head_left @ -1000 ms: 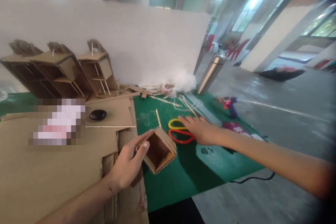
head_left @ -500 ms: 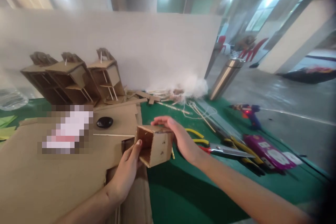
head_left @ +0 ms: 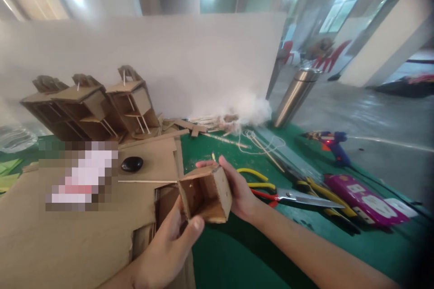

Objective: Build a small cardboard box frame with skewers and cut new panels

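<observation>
One box [head_left: 206, 196] is gripped by left hand [head_left: 176, 240] and right hand [head_left: 240, 193], newly turned so its inside is better exposed.

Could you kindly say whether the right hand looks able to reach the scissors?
Probably yes: the scissors lie just beside the right hand with nothing seen on top, though that hand is cupped against the box.

No lettering can be read. Right of the fingers of the right hand [head_left: 242, 194], the glossy purple rounded case [head_left: 361, 199] bears white patches, possibly print, too blurred to decipher; the pale pixelated rectangle [head_left: 86, 174], left of the left hand's [head_left: 172, 239] fingers, is illegible.
</observation>
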A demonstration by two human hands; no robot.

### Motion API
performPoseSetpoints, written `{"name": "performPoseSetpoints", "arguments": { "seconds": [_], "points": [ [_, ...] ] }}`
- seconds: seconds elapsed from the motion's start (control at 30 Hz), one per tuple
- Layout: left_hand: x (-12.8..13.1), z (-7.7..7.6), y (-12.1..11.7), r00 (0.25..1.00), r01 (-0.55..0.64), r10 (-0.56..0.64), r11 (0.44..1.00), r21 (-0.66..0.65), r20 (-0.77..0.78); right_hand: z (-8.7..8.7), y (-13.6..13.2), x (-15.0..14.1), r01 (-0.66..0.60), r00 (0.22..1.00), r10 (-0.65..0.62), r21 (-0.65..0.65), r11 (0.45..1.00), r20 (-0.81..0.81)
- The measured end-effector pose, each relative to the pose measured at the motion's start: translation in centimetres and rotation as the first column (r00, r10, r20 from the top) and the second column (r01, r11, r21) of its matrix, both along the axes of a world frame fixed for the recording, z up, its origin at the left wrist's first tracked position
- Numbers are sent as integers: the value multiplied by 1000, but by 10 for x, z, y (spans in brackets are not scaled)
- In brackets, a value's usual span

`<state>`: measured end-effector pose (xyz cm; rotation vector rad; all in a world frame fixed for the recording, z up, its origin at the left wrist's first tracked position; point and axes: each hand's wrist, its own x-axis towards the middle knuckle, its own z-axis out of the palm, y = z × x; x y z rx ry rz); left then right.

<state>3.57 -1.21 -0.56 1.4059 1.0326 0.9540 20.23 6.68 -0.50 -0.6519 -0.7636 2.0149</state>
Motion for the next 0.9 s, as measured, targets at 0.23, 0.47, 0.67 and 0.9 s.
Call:
{"name": "performPoseSetpoints", "arguments": {
  "seconds": [0.23, 0.47, 0.67, 0.9],
  "points": [
    [0, 9, -3, 984, 124, -126, 992, 24, 126, 0, 4, 4, -120, 985, 116, -24, 992, -129],
    [1, -1, -4, 986, 67, -45, 990, -128, 162, -4, 3, 8, -129, 992, 129, 61, 990, -3],
    [3, 7, 5, 982, -89, 116, 981, -174, 150, 2, 5, 17, -193, 979, 166, 284, 939, 116],
    [1, 7, 10, 975, -158, 192, 953, -258, 114, 4, 9, 18, -247, 964, 188, 373, 894, 187]
  ]
}}
